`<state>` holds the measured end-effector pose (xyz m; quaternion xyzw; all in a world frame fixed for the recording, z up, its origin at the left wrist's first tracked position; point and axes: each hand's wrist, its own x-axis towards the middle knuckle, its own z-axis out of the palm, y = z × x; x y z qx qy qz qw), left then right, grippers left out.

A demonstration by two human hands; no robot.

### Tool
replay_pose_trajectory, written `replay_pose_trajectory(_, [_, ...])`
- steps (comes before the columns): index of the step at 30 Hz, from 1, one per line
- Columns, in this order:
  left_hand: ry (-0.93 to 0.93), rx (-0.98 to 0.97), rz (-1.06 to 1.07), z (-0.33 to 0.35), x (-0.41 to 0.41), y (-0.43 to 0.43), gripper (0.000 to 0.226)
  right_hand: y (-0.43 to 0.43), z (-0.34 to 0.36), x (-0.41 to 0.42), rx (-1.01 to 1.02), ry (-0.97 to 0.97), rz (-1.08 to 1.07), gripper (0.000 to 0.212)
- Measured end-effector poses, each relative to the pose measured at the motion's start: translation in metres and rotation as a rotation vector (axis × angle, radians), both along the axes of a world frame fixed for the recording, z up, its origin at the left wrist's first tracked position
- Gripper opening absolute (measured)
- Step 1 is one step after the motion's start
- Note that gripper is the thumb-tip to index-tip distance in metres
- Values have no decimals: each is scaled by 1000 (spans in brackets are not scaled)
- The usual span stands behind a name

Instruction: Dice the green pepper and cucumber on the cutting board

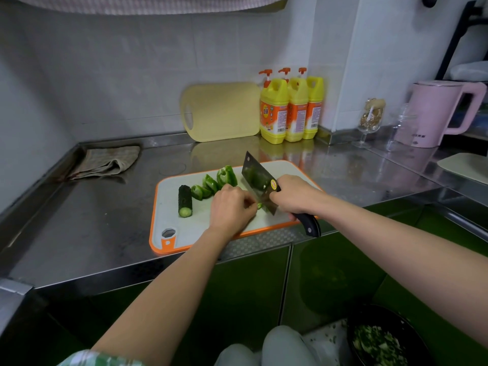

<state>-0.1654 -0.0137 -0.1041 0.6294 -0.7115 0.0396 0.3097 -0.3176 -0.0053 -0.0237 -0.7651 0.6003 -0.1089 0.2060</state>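
- The white cutting board (184,233) with the orange rim lies flat on the steel counter (92,220), close to its front edge.
- The right hand (293,196) is wrapped round the cleaver (257,180) where blade meets handle. The black handle end sticks out past the board's near edge.
- The cleaver's blade slants up and away towards the wall, its near corner down at the board right beside the left fingertips.
- The left hand (232,207) is knuckles-up, fingers curled in, pinching a green bit (259,206) against the board. Most of that bit is hidden under the hand, so I can't say what shape it is.
- Green pepper pieces (211,184) sit in a loose row just beyond the left hand, the biggest chunk at the far end next to the blade.
- A cucumber piece (184,200) lies on its side to the left of the pepper, its cut end facing the front.
- Against the back wall leans a pale yellow cutting board (224,112), with three yellow dish soap bottles (290,112) touching in a row beside it.
- A crumpled cloth (105,162) lies in the counter's back left corner.
- Off to the right stand a stemmed glass (371,120) and a pink kettle (438,114).
- Low down on the right is a black bowl (383,339) holding chopped greens.
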Motion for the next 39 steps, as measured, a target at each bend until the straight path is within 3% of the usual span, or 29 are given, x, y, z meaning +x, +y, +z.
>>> replay_pose_trajectory(15, [70,60,-31,-3,4,-4,11,-9,-12,21,21,109,-6,15])
replay_pose_trajectory(23, [130,85,-119,-1,6,1,22,-19,-16,9,24,-86,-107,10])
replay_pose_trajectory(27, [17,18,-36,-1,11,2,28,-20,-10,-1,44,-141,-84,13])
replay_pose_trajectory(30, [-52,-37,70,-1,11,2,18,-17,-6,0,76,-131,-47,12])
replay_pose_trajectory(39, [-49,-34,93,-1,5,0,15,-13,-17,10,69,-32,-7,15])
